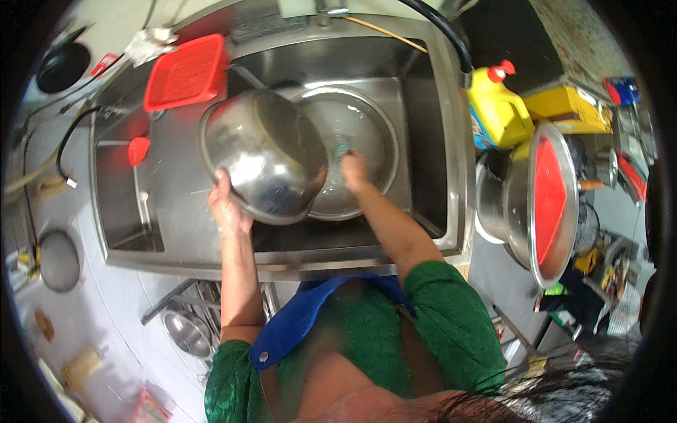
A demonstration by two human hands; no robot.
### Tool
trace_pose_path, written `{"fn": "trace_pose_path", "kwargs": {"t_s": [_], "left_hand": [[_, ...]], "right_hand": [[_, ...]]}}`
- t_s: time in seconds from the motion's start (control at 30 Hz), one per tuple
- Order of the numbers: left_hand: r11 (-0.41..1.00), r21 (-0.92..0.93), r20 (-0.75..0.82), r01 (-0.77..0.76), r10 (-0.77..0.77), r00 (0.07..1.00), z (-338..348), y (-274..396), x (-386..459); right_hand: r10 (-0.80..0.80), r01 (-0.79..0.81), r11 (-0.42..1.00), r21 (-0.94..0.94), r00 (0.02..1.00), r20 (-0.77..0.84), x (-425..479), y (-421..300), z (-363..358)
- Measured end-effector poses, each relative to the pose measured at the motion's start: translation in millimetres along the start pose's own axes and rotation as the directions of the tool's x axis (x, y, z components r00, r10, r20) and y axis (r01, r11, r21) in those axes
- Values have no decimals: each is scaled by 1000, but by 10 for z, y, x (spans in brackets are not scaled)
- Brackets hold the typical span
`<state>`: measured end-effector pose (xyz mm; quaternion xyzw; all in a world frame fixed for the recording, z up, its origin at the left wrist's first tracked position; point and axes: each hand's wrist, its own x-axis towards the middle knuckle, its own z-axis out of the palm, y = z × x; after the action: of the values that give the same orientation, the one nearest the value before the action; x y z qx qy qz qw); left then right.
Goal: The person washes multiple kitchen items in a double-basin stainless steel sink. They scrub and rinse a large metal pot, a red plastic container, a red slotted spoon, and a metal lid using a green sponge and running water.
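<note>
A large stainless steel bowl (254, 158) is tilted over the sink, its outer side and base facing up and to the right. My left hand (228, 203) grips its rim at the lower left. Beside the bowl my right hand (354, 170) is closed around a small green scrubber (342, 148), blurred and partly hidden by the fingers. Beneath that hand lies a wide round metal basin (392, 158) with cloudy water in it, inside the deep sink compartment (427, 158). The tilted bowl covers the basin's left part.
A red plastic basket (185, 74) rests at the sink's back left. A red ladle (138, 153) lies in the small left compartment. To the right stand a yellow jug (497, 108) and stacked metal bowls (521, 211) with a red item inside. A thin stick (386, 33) lies along the back ledge.
</note>
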<state>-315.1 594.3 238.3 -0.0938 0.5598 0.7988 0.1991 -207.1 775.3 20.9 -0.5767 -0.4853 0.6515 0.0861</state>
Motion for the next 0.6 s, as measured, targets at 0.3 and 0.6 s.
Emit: {"fn": "trace_pose_path", "kwargs": {"t_s": [0.3, 0.6], "left_hand": [[954, -265, 159, 140, -101, 982, 656, -336, 62], [927, -320, 144, 196, -157, 977, 283, 268, -221]], "right_hand": [[-891, 884, 113, -453, 292, 348, -1899, -1324, -98], [-401, 409, 688, -599, 903, 156, 371, -117, -465]]}}
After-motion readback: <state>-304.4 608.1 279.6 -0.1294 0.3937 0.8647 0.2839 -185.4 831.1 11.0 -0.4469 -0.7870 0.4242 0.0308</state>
